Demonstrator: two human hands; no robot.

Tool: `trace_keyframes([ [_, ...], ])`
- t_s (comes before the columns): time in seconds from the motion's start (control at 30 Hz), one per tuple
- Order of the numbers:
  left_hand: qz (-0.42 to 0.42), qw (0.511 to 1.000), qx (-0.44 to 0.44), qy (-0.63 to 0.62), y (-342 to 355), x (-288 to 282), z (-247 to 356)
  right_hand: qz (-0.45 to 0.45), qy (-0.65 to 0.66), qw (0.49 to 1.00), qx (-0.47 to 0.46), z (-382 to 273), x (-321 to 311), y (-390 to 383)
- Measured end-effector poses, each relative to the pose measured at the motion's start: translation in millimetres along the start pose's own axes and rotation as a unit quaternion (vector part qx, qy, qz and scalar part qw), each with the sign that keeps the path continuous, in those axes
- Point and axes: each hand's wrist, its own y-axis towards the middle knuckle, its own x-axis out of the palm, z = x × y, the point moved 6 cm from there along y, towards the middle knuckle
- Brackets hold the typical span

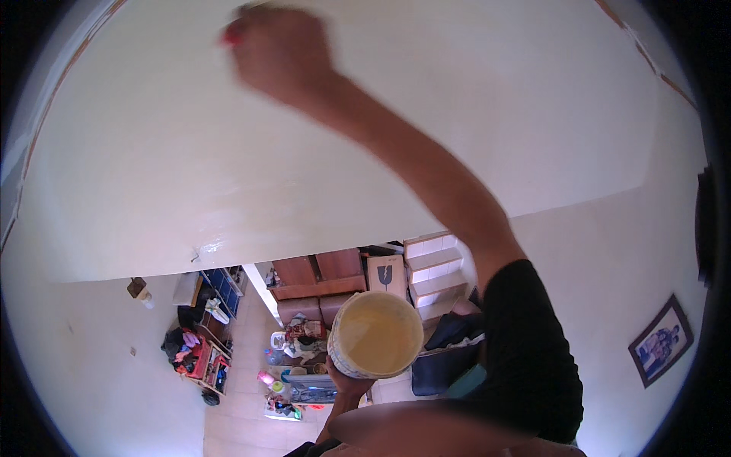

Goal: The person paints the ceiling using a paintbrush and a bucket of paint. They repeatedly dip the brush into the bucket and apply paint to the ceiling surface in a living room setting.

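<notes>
My right hand is raised against the pale painted ceiling, closed on a red-handled tool; motion blurs both, and the tool's head is mostly hidden. Below, my left hand grips a white bucket from underneath and beside it; pale yellow liquid fills its inside. My right arm crosses the view from the lower right, in a dark sleeve.
Far below are tiled steps, a cardboard box, wooden cabinets, a sofa with piled things and a cluttered rack. A framed picture hangs right; a light fixture is left.
</notes>
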Motion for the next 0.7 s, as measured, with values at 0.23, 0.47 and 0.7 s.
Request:
trace_keyframes([
  [0.23,0.003,1.0,0.022,-0.006,10.6,10.7,-0.2,-0.013,0.175,0.979,0.101,-21.7,39.6,23.8],
  [0.47,-0.014,0.999,-0.026,-0.028,18.6,3.2,-6.2,0.038,0.036,0.996,0.071,159.1,-113.1,4.6],
  [0.7,-0.004,0.997,-0.027,-0.077,14.3,-16.7,-5.7,0.066,-0.183,0.961,0.194,245.8,-266.4,-22.9],
])
